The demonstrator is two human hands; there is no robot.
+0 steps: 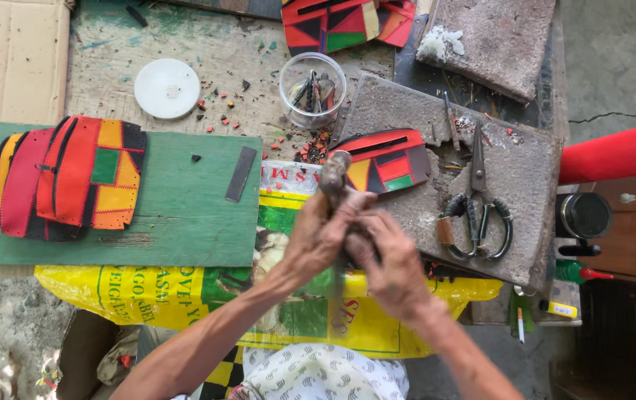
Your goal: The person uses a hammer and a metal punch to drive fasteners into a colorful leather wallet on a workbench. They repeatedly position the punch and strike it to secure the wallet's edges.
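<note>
Both hands, left hand (318, 233) and right hand (388, 263), around a blurred, perhaps metal tool (334, 174) above the yellow sack (184, 296).

Green painted wooden board (177, 222) at nine o'clock, carrying a stack of red, orange and black patchwork pouches (70, 176) and a flat dark metal strip (241, 174). Round white plastic lid (167, 89) at eleven o'clock on the scuffed bench (236, 55). Clear plastic tub of small tools (312, 89) at twelve. More patchwork pieces (347, 22) above it. Grey stone slab (525, 170) at two o'clock, black-handled scissors (478, 207) lying on it. Red cylinder (614, 154) at three. Yellow printed sack (184, 296) underneath, centre.
</note>
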